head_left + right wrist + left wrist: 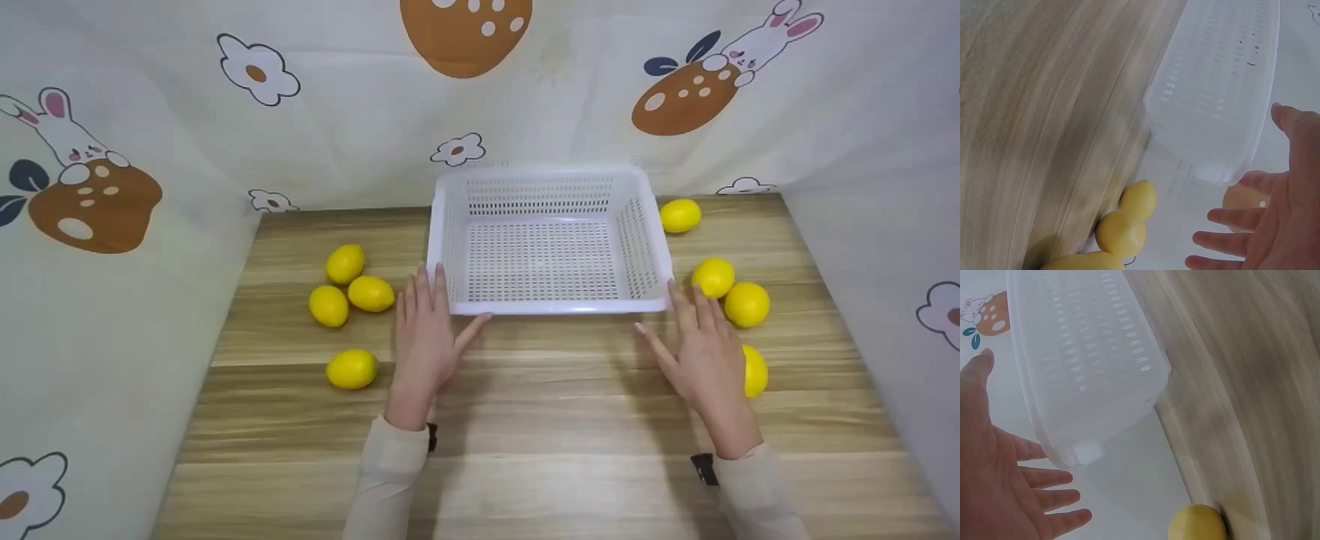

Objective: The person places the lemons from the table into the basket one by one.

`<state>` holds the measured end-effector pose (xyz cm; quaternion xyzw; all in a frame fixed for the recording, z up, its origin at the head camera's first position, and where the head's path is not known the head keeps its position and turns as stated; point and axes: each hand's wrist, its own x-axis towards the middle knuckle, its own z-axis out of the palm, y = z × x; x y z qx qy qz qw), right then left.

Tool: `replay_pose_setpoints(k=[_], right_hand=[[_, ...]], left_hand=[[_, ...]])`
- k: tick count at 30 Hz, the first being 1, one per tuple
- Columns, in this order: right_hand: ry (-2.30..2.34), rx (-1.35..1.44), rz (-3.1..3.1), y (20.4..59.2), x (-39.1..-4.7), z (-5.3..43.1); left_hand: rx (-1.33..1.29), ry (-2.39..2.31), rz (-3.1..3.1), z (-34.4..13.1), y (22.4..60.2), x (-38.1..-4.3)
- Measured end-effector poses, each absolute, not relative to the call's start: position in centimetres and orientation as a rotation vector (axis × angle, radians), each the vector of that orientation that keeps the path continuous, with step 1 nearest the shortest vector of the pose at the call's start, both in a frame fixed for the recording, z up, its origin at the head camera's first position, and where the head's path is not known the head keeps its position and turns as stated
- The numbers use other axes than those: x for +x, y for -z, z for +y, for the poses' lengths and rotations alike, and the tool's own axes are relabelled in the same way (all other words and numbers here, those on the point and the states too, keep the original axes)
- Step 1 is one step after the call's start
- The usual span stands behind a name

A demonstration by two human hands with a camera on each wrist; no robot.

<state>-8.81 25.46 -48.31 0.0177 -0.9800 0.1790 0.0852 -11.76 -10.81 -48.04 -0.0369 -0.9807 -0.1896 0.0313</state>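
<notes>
A white perforated plastic basket [547, 306] stands at the back middle of the wooden table, with nothing inside it. My left hand [427, 337] is at its front left corner, fingers straight and spread, thumb toward the front rim. On the other side my right hand [705, 352] has its straight fingers right at the front right corner. Both wrist views show the basket's outer wall [1089, 382] with spread fingers beside the rim. To the left of the left hand lie several lemons [371, 293]. More lemons [748, 304] lie around the right hand, one partly hidden behind it.
One lemon [680, 215] sits by the basket's back right side. A patterned cloth [352, 135] with rabbits and flowers rises behind the table [540, 420] and along both sides. A dark strap piece [704, 469] shows at the right wrist.
</notes>
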Motion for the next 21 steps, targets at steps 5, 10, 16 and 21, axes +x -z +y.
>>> replay_pose_setpoints(k=[5, 10, 16, 21], right_hand=[[-0.524, 0.037, -2.934, 48.3, -8.6, 25.7], [-0.526, 0.031, -2.944, 48.2, -8.3, 26.0], [-0.502, 0.043, -2.927, 48.2, -7.9, 26.3], [-0.49, 0.075, -2.866, 48.4, -7.6, 26.6]], left_hand=[[-0.101, 0.604, -3.026, -10.9, 47.9, -12.1], [-0.108, 0.606, -3.021, -11.1, 47.8, -12.5], [-0.121, 0.627, -3.01, -11.3, 47.6, -12.9], [-0.118, 0.665, -3.021, -11.4, 47.4, -13.2]])
